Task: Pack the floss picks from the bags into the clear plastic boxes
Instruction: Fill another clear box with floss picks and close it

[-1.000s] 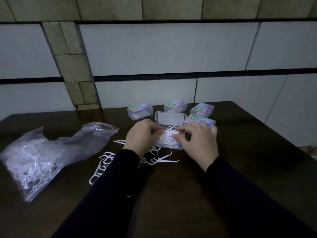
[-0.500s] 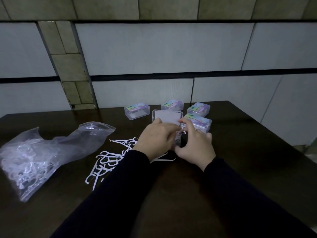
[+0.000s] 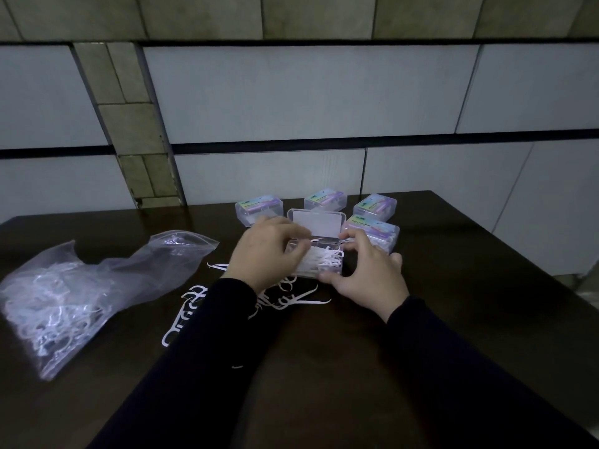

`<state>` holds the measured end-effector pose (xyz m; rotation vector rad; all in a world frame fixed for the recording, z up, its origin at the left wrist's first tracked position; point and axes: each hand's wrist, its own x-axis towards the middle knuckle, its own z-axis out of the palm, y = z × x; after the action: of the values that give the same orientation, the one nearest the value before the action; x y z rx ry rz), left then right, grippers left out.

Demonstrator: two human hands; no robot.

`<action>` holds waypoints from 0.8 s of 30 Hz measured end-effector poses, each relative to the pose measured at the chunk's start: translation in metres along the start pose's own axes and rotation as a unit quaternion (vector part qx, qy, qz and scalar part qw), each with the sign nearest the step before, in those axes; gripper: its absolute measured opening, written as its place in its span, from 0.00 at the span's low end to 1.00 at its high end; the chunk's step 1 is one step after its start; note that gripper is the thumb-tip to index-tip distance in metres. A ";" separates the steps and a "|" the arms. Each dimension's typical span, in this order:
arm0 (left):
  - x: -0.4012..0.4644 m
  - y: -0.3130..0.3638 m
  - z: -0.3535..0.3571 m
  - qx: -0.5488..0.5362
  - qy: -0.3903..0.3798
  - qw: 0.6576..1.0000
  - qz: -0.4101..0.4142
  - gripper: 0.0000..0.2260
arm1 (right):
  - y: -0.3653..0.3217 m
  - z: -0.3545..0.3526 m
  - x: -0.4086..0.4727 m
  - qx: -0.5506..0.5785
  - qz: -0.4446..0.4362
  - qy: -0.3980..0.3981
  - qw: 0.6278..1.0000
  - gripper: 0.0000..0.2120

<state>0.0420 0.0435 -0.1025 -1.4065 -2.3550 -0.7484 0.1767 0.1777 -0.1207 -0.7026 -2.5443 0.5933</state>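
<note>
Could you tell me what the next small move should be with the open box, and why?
Probably press the picks flat with the left hand, then fold the lid down. The open box looks full, some picks rise above its rim, the lid stands upright behind, and the right hand steadies the box's side.

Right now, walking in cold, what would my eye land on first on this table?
Most likely the two hands meeting at the table's middle: the left hand and right hand work at an open clear box stuffed with white floss picks, its lid standing up behind. Next, the crumpled plastic bag of picks at the left, with loose picks scattered between it and the hands. Behind the open box stand four closed boxes with colourful labels.
</note>
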 end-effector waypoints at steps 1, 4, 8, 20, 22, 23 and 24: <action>-0.001 -0.007 -0.003 -0.002 -0.010 1.000 -0.023 0.11 | 0.000 0.000 0.000 -0.006 0.002 -0.004 1.000 0.33; -0.005 -0.018 -0.008 -0.010 -0.058 0.995 -0.074 0.10 | 0.000 0.000 0.000 -0.022 0.003 -0.003 1.000 0.32; -0.005 -0.013 -0.003 -0.009 -0.048 0.997 -0.054 0.08 | -0.001 0.000 -0.002 -0.046 0.001 0.002 0.999 0.30; 0.001 0.008 0.012 0.002 -0.033 0.999 -0.032 0.10 | 0.000 0.000 -0.003 -0.018 -0.004 0.001 1.000 0.32; 0.003 0.008 0.014 -0.008 -0.037 0.999 -0.030 0.09 | 0.001 0.000 -0.002 0.006 0.003 0.003 1.000 0.33; 0.004 0.008 0.014 -0.014 -0.038 0.999 -0.027 0.09 | 0.001 0.000 -0.002 0.014 0.005 0.002 1.000 0.33; 0.005 0.008 0.015 -0.019 -0.039 0.999 -0.021 0.09 | 0.001 0.000 -0.002 0.018 0.007 0.001 1.000 0.34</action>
<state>0.0469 0.0584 -0.1103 -1.4302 -2.4501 -0.7674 0.1785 0.1775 -0.1220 -0.7087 -2.5218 0.6419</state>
